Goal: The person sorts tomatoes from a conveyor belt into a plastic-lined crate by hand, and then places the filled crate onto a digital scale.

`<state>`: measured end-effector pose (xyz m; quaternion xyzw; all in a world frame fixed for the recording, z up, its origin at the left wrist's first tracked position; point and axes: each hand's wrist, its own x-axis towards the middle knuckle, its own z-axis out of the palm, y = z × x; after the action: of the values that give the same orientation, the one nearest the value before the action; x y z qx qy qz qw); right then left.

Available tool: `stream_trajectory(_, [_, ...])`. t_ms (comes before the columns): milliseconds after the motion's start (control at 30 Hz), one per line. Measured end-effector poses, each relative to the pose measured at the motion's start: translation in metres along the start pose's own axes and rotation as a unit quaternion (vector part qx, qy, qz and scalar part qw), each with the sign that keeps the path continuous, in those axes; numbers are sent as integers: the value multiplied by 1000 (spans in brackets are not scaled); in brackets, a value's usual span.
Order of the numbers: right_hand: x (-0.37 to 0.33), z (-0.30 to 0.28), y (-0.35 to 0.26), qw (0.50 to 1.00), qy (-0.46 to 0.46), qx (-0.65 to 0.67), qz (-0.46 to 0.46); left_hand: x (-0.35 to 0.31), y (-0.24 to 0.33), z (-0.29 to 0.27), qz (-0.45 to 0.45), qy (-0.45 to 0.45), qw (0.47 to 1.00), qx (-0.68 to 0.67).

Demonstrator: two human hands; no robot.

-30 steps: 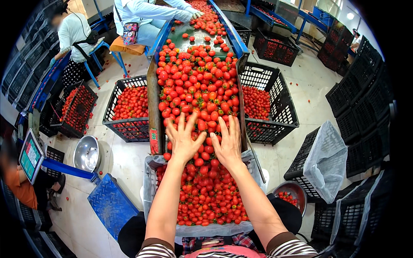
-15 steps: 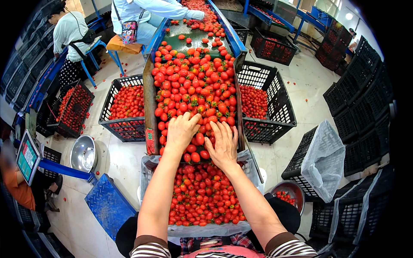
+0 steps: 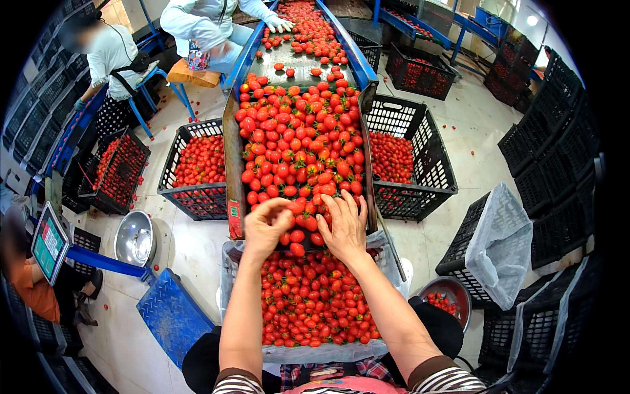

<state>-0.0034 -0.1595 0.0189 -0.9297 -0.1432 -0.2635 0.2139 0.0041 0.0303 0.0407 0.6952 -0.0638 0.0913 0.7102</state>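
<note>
Small oval red tomatoes point(image 3: 298, 141), some with green stems, cover the lower end of a metal-sided sorting chute point(image 3: 234, 164). My left hand point(image 3: 268, 226) is just above them near the chute's left wall, its fingers curled in toward the thumb; whatever they hold is hidden. My right hand point(image 3: 344, 226) rests on tomatoes at the right of the chute's mouth, fingers spread and slightly bent. Several tomatoes lie between the two hands. Below my wrists stands a crate with a pale plastic liner point(image 3: 321, 353), heaped with tomatoes point(image 3: 315, 302).
Black crates of tomatoes flank the chute, one left point(image 3: 197, 200) and one right point(image 3: 420, 203). A steel bowl point(image 3: 136, 238) and a blue platform scale point(image 3: 172, 318) are at left. A lined crate point(image 3: 502, 246) stands at right. A co-worker's gloved hand point(image 3: 279, 24) is over the upper belt.
My left hand has drawn back toward me, and its fingers have curled. My right hand stays nearly in place. The co-worker's gloved hand has shifted left.
</note>
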Motion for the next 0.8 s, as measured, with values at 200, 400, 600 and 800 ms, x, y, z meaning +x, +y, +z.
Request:
stream_trajectory(200, [-1,0,-1,1000,8,18,-11,77,64,-14,4,142,944,-298])
stream_trajectory(400, [7,5,-3,997,68,7,21,30,-21,26,124,40,811,571])
stream_trajectory(600, [-6,-1,9,990,-14,133,50,-8,-24,7,230,49,900,367])
stream_trajectory(800, [-14,4,14,993,-2,122,-8,-9,-27,6,212,142,915,311])
